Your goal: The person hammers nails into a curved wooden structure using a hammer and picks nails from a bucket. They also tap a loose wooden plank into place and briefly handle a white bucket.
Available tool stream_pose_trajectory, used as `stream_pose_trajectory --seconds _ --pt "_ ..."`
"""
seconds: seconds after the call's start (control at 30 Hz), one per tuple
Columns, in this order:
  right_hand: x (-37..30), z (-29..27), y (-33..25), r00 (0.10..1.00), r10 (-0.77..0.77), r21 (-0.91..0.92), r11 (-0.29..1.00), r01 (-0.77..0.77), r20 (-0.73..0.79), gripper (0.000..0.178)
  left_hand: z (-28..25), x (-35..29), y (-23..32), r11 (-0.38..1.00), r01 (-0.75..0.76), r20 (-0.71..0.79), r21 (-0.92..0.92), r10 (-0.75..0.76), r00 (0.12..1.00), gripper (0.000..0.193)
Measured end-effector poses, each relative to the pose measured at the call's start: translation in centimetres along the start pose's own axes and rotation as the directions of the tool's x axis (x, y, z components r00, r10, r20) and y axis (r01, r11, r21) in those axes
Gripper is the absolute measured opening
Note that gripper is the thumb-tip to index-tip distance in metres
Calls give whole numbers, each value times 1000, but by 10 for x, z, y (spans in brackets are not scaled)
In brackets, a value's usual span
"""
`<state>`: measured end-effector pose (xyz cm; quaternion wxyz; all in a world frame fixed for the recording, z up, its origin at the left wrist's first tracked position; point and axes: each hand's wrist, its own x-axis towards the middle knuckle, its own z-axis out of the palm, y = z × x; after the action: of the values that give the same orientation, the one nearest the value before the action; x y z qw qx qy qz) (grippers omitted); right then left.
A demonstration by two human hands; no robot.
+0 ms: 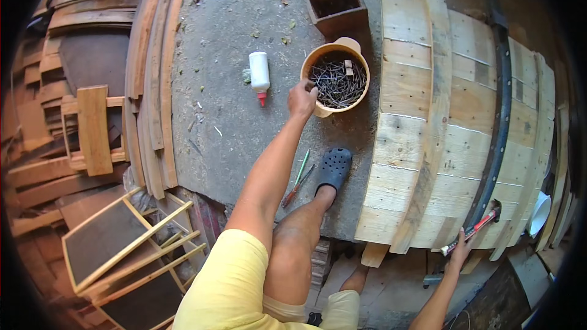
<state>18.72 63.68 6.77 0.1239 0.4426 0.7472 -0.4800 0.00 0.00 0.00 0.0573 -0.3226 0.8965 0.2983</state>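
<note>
My left hand (302,99) is at the near left rim of a round tan tub (347,43), fingers curled closed. What they pinch, if anything, is too small to tell. Dark nails (335,85) fill the tub, with a small wooden piece (348,68) on top. On the right, my right hand (460,250) grips a hammer (478,227) by its red and pale handle, its dark head at the upper right end. The hammer is over a panel of pale wooden boards (403,137), which has a long plank (433,104) and a black metal bar (502,95) across it.
A white bottle with a red tip (259,74) lies left of the tub. Behind the tub stands an open wooden box (340,23). A green stick-like thing (302,167) lies beside my blue clog (335,169). Stacked planks (150,79) and wooden frames (116,238) line the left.
</note>
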Motion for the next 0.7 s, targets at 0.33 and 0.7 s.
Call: stream_pose_trajectory --seconds 0.33,0.7 --pt "22 25 -2 997 8 -91 996 -15 -78 75 35 53 9 968 249 -83 3 -248 965 37" --pt "18 31 -8 991 -5 -107 994 -9 -131 72 -11 28 -21 766 330 168 -551 -286 943 28"
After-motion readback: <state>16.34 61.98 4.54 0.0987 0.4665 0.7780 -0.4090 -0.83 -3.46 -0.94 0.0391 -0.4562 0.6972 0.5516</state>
